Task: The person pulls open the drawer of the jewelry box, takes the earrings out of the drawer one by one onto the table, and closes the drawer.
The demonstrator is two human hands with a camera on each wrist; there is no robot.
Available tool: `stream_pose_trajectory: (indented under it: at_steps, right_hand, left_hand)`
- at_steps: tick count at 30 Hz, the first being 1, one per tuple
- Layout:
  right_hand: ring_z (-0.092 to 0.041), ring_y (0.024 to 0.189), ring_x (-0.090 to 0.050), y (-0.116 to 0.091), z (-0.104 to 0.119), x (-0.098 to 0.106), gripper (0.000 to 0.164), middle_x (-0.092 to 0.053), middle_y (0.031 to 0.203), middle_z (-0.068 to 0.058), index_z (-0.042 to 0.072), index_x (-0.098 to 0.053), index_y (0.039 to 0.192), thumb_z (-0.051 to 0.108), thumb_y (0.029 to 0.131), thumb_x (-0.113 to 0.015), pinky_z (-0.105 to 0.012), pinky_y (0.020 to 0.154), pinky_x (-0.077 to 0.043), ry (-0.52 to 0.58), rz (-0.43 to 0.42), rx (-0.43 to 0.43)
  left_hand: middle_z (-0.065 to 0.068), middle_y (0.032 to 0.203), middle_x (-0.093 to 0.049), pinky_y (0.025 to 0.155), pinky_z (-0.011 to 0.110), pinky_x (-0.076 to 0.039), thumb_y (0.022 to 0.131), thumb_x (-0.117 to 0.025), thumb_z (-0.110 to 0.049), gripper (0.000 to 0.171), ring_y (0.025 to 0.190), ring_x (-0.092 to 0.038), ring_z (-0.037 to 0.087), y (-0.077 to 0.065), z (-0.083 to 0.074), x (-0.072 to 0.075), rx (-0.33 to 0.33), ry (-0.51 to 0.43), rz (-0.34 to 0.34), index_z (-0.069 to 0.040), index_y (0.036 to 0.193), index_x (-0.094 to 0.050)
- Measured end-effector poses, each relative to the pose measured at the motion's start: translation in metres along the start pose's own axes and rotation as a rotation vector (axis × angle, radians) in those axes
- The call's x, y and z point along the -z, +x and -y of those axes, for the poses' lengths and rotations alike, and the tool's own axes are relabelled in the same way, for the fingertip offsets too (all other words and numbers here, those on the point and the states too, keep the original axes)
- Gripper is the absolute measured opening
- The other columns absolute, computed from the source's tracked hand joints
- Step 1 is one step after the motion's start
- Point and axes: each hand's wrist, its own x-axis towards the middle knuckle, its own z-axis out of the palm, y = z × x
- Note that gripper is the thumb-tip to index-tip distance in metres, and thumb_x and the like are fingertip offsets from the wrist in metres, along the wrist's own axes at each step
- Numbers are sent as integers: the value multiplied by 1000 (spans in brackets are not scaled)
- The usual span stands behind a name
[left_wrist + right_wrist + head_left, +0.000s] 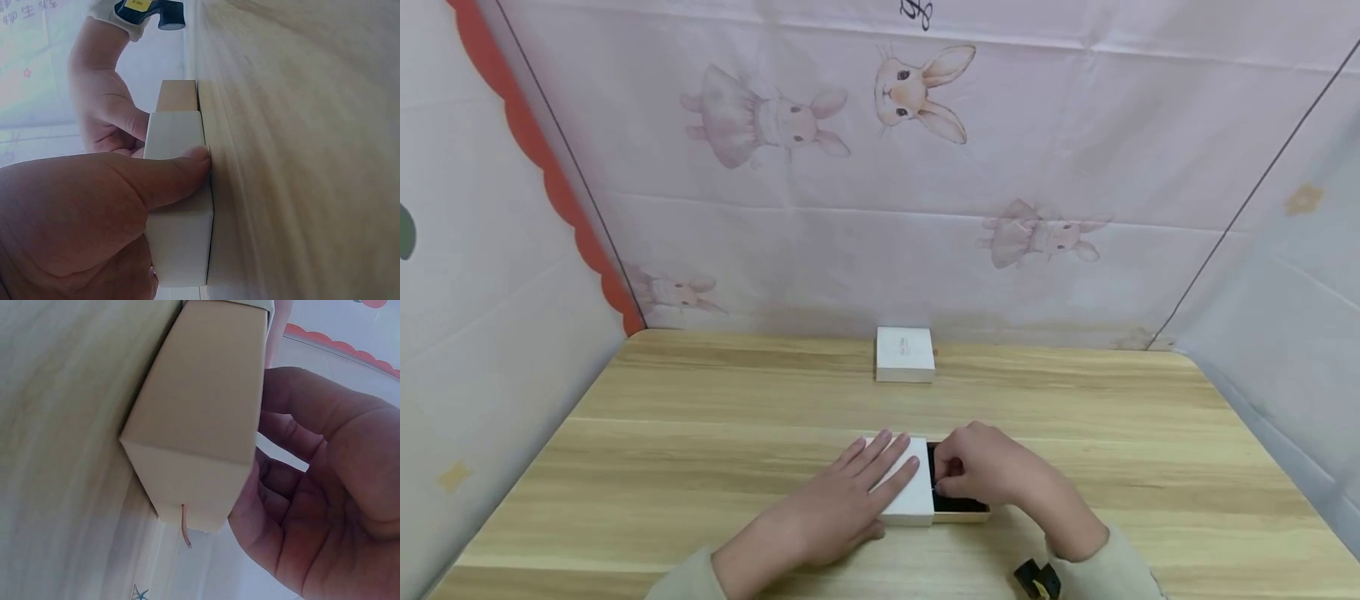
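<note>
A white slide-out box (917,500) lies on the table with its tan inner drawer (200,381) pulled partly out to the right. My left hand (842,500) rests on the white sleeve, fingers straight and spread over the top. Its thumb (178,175) presses the sleeve's near side. My right hand (981,467) reaches down over the drawer's black lining (958,503), with curled fingers and thumb dipping inside. A tiny bright spot shows by those fingertips; I cannot tell what they hold. A short brown ribbon tab (185,526) hangs from the drawer's end.
Another white box (905,354), smaller in the head view and with faint lettering on its lid, stands at the table's back edge. A black device with a yellow label (1037,579) sits at my right wrist. Printed rabbit cloth (880,250) hangs behind the table (715,392).
</note>
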Motion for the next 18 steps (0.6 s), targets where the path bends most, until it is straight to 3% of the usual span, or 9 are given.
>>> stream_pose_trajectory:
  at_steps: [18]
  right_hand:
    - [-1, 51, -42, 2, -4, -3, 26, -49, 58, 13, 24, -60, 67, 7, 84, -68, -19, 50, -39, -13, 11, 1]
  left_hand:
    - [13, 168, -6, 123, 48, -21, 101, -56, -40, 79, 154, -9, 32, 0, 0, -1, -2, -5, -5, -14, 162, -14]
